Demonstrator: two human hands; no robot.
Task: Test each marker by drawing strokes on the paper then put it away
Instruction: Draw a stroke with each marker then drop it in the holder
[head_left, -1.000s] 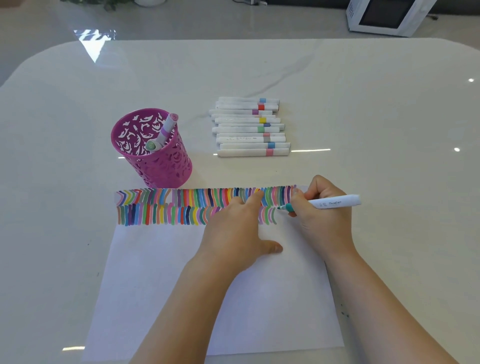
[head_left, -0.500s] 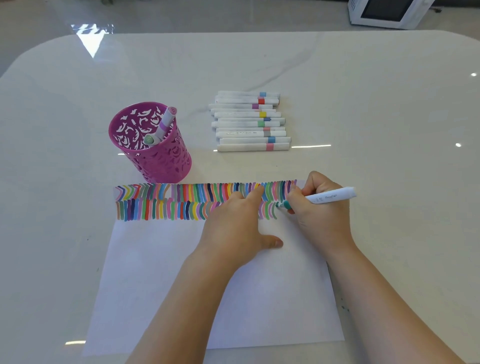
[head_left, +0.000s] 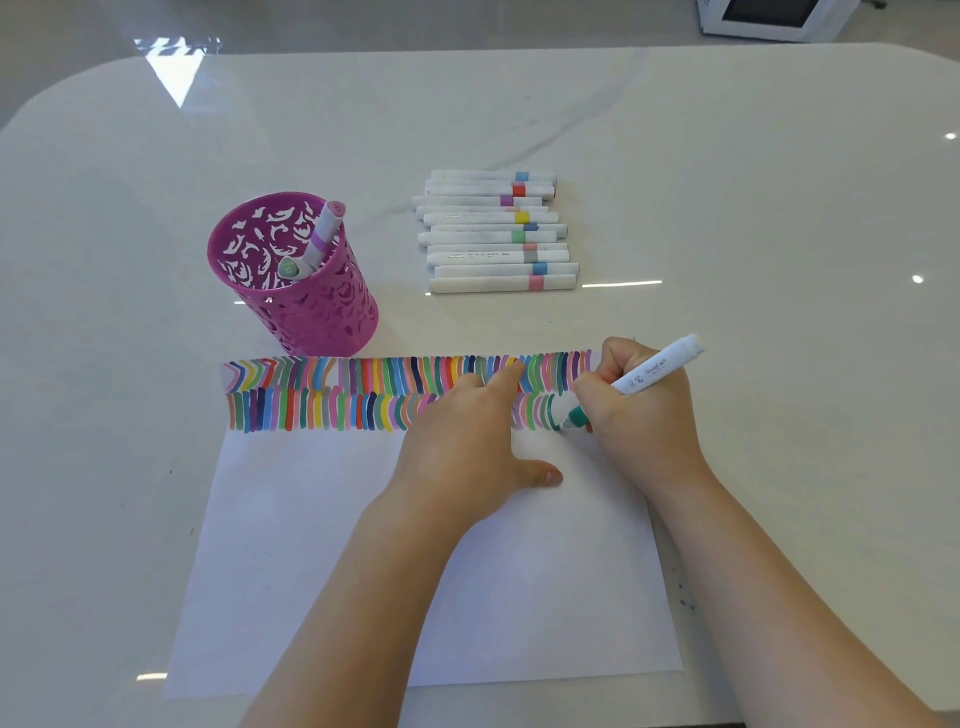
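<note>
The table in front of me is glossy and off-white, faintly veined in grey, with rounded far corners. Light glares on it, and a bright window reflection sits at its far left. Beyond the far edge there is pale floor and a white boxy appliance at the top right.

A white sheet of paper lies flat near me, with two rows of coloured strokes along its far edge. Just behind its far left corner stands a pink cut-out cup with two capped markers leaning inside. A row of white markers with coloured bands lies further back, right of the cup.

My left hand rests flat on the paper, fingers straight over the strokes and thumb out to the side. My right hand is curled around the teal-tipped marker, whose nib touches the paper at the right end of the lower row.
</note>
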